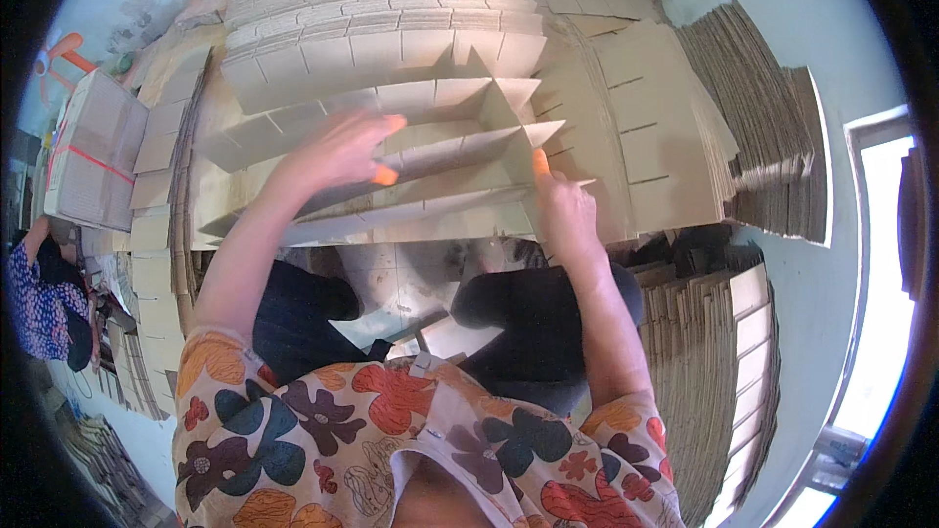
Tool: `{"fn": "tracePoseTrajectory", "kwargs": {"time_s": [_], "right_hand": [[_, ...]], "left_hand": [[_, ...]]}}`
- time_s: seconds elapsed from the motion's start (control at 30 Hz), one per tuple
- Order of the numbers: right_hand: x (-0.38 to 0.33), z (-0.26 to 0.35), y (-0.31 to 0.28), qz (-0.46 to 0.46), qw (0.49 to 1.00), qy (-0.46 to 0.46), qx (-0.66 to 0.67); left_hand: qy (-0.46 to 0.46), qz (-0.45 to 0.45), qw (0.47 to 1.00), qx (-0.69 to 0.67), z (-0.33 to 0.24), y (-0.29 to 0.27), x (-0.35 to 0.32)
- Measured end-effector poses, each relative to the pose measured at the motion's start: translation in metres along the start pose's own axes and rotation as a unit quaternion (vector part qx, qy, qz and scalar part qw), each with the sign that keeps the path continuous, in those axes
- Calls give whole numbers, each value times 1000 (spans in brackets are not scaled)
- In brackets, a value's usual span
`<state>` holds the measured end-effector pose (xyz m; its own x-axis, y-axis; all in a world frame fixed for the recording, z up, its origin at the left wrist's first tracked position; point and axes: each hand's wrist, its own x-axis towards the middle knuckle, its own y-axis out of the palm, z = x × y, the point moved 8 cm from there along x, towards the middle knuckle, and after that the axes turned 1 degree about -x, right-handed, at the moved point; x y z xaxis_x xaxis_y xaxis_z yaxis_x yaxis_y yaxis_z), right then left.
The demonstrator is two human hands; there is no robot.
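Several long slotted cardboard strips [430, 156] stand on edge side by side in front of me. Toward their right ends a cardboard cross strip [511, 152] runs across them, fitted into their slots. My left hand [337, 152] hovers over the long strips, thumb and forefinger spread, with orange covers on the fingertips and nothing between them. My right hand [569, 213] is closed on the near end of the cross strip, its orange-covered digit lying along the cardboard. Its other fingers are partly hidden.
Rows of stacked slotted strips [381, 10] fill the far side. Flat slotted sheets [646, 127] lie right, beside a tall cardboard stack [748, 108]. More bundles [694, 372] stand lower right. A taped carton [93, 156] is at left, near another person [54, 293].
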<state>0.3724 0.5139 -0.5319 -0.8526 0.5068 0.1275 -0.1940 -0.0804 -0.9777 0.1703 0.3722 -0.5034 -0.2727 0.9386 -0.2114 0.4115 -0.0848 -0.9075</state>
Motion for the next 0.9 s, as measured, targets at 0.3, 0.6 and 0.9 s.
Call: {"fn": "tracePoseTrajectory", "kwargs": {"time_s": [0.3,0.6,0.9], "right_hand": [[-6,-11,5,57,994,-19,93],[-17,-67,-49,-159,981,105,25],[-12,-96,-17,-28,963,200,-177]], "left_hand": [[2,-165,986,14,98,21,-22],[-8,-267,964,-15,77,0,-62],[53,-314,948,-16,4,11,-115]]}}
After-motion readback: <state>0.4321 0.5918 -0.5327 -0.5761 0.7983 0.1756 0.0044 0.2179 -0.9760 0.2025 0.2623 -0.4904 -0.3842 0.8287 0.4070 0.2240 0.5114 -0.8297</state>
